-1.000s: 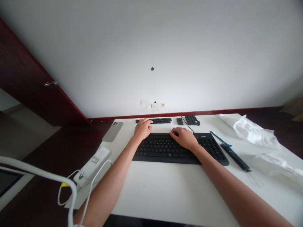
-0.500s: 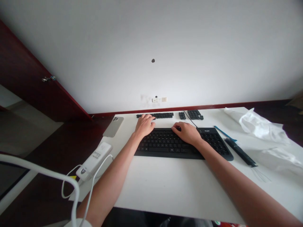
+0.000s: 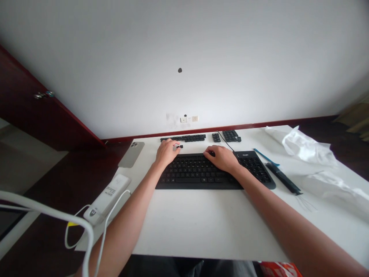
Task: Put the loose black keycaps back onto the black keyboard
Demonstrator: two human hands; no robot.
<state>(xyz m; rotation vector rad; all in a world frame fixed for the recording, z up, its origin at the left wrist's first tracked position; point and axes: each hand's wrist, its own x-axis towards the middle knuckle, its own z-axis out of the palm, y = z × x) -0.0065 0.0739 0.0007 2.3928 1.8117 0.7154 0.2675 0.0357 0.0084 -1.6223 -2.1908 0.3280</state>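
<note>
A black keyboard point(image 3: 198, 180) lies on the white table point(image 3: 201, 223), several of its keys in place. Just beyond its upper left edge is my left hand point(image 3: 166, 154), thumb and index finger apart. A small black keycap point(image 3: 181, 146) lies by those fingertips. My right hand point(image 3: 221, 158) rests over the keyboard's upper middle, its thumb and index tips together. Anything between those tips is hidden. Behind the keyboard stand rows of loose black keycaps point(image 3: 194, 137), a small block of keycaps point(image 3: 216, 137) and a number-pad group point(image 3: 230, 135).
On the left are a grey phone point(image 3: 131, 154) and a white power strip point(image 3: 108, 198) with a white cable point(image 3: 89, 234). To the right lie a blue tool point(image 3: 266, 157), a black strip-like piece point(image 3: 284, 178) and crumpled white wrapping point(image 3: 302, 146). A wall stands behind the table.
The view has shifted slightly to the right. My left hand has drawn a little to the left, so the small keycap shows more plainly. My right hand stays over the keyboard.
</note>
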